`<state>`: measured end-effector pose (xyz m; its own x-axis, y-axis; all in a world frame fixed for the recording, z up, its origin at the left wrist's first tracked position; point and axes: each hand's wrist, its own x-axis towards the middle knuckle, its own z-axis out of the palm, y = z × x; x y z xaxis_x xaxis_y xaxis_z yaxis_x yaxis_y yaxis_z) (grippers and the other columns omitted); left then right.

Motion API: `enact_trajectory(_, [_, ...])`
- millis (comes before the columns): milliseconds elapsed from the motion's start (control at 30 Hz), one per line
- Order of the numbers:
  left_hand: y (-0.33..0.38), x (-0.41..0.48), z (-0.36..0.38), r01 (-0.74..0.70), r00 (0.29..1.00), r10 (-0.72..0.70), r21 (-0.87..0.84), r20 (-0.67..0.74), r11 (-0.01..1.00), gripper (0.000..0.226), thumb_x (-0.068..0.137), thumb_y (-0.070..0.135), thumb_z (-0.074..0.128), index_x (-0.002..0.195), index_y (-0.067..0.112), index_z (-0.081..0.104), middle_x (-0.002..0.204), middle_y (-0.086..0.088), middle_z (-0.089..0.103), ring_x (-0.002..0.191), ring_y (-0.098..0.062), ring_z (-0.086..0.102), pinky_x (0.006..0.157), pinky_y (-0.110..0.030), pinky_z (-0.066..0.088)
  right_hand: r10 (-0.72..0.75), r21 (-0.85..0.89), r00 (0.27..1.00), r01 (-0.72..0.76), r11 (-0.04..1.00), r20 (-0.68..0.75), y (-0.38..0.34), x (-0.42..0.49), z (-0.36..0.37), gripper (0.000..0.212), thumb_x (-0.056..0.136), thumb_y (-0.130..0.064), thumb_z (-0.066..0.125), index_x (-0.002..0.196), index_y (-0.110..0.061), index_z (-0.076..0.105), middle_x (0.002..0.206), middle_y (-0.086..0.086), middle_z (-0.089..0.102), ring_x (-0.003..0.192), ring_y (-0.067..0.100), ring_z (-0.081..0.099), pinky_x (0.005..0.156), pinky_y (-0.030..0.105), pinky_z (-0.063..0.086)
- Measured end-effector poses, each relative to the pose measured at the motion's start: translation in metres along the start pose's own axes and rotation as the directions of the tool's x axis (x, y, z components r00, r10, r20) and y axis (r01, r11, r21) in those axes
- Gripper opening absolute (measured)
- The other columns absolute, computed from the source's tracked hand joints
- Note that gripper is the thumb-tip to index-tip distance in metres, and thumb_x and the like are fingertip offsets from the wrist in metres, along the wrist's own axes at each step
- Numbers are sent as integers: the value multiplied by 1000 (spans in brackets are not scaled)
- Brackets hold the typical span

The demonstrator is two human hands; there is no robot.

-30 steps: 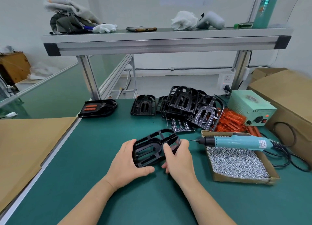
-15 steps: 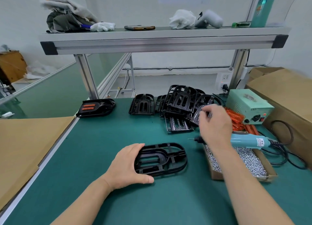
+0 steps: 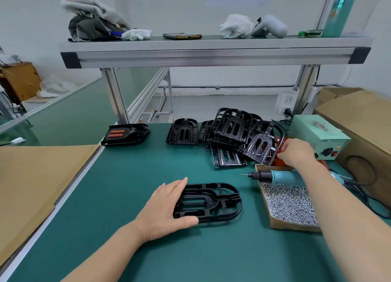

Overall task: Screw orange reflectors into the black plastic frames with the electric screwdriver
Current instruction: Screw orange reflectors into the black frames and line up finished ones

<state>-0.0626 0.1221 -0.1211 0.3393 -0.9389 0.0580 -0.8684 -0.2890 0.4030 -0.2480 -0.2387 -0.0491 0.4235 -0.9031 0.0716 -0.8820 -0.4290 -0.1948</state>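
Bracketing the frame's (image 3: pixel 211 203) left end, the left hand (image 3: pixel 167 207) lies relaxed, fingers straight, with open mat (image 3: pixel 127 176) to its left. Beyond, the screwdriver (image 3: pixel 275 176) spans the screw box's (image 3: pixel 296 226) far edge. Farther, the right hand (image 3: pixel 296 152) reaches into the reflectors (image 3: pixel 278 162); I cannot tell its grip.

Hands over the desk (image 3: pixel 127 186): two, a left hand (image 3: pixel 167 205) and a right hand (image 3: pixel 296 152).

Black frames: one flat frame (image 3: pixel 208 203) lying apart at the front; one finished frame (image 3: pixel 131 133) at the far left; one lone frame (image 3: pixel 183 131) at the back; a heap of frames (image 3: pixel 232 127), overlapping, at least four, exact number not readable.

Orange reflectors: two fitted reflectors (image 3: pixel 115 133) in the finished frame; a pile of loose reflectors (image 3: pixel 279 162), uncountable.

Electric screwdriver (image 3: pixel 275 176): one.

Cardboard tray (image 3: pixel 281 225): one; screws (image 3: pixel 289 205) inside, far too many to count.

Green power box (image 3: pixel 317 138): one.

Shelf (image 3: pixel 211 55): one phone (image 3: pixel 182 36), one white glove (image 3: pixel 137 34), one white cloth wad (image 3: pixel 236 25).
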Motion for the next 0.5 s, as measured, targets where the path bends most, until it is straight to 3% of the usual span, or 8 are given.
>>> enact_trajectory(100, [1, -2, 2, -17, 1000, 17, -14, -17, 1000, 120, 68, 87, 55, 157, 37, -8, 155, 27, 10, 142, 15, 0, 121, -21, -5, 44, 78, 999, -43, 996, -22, 2, -1, -1, 12, 88, -21, 67, 96, -11, 67, 102, 13, 70, 88, 32, 58, 74, 35, 49])
enact_trajectory(267, [3, -2, 1, -25, 999, 24, -79, -24, 997, 121, 66, 81, 63, 151, 50, -18, 151, 29, 20, 143, 14, 11, 122, -25, 0, 103, 201, 989, -81, 976, -104, 8, -16, -9, 3, 83, -13, 64, 85, -14, 67, 94, 14, 70, 83, 31, 52, 75, 36, 46])
enact_trajectory(333, [3, -4, 0, -33, 999, 31, -79, -20, 996, 120, 67, 80, 63, 149, 52, -20, 149, 29, 22, 141, 18, 10, 122, -23, 2, 89, 263, 984, -45, 964, -156, 11, -26, -10, 2, 86, -17, 68, 88, -17, 68, 100, 13, 71, 90, 32, 54, 82, 39, 47])
enact_trajectory(400, [4, -5, 0, -38, 999, 37, -84, -16, 996, 118, 68, 80, 63, 147, 54, -22, 147, 29, 22, 136, 22, 10, 121, -21, 6, 71, 324, 977, -2, 946, -202, 13, -38, -8, 15, 89, -23, 70, 102, -15, 68, 107, 12, 70, 103, 36, 58, 90, 42, 47])
enact_trajectory(500, [5, -6, -1, -36, 999, 35, -83, -13, 996, 116, 70, 78, 61, 147, 52, -21, 146, 29, 21, 134, 18, 12, 121, -22, 8, 63, 402, 966, 45, 915, -252, 18, -53, -4, 27, 90, -28, 72, 111, -13, 66, 111, 11, 69, 108, 34, 60, 94, 43, 47])
